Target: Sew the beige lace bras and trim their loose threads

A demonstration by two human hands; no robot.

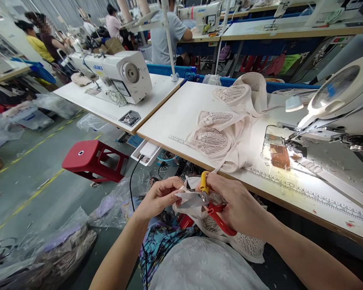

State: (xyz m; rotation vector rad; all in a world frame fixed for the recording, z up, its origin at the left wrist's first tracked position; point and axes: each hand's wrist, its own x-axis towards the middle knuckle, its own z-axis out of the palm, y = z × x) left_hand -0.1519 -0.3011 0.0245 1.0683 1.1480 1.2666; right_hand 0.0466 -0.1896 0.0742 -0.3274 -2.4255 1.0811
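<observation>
My right hand [234,197] is closed round the handles of a pair of scissors [220,217], one handle yellow and one red. The blades point left and lie at a strip of pale fabric. With its fingertips my left hand [161,197] pinches the edge of that pale lace bra [210,223], which hangs down over my lap. More pale lace bras [213,139] lie in a heap on the white sewing table [175,108] just beyond my hands, and a strap trails over the table's edge.
A sewing machine with a lit needle area [290,149] and a magnifier lens [335,86] stands at the right. Another white sewing machine [115,72] is at the left, above a red stool [90,159]. Plastic bags [60,245] lie on the floor. Several people work behind.
</observation>
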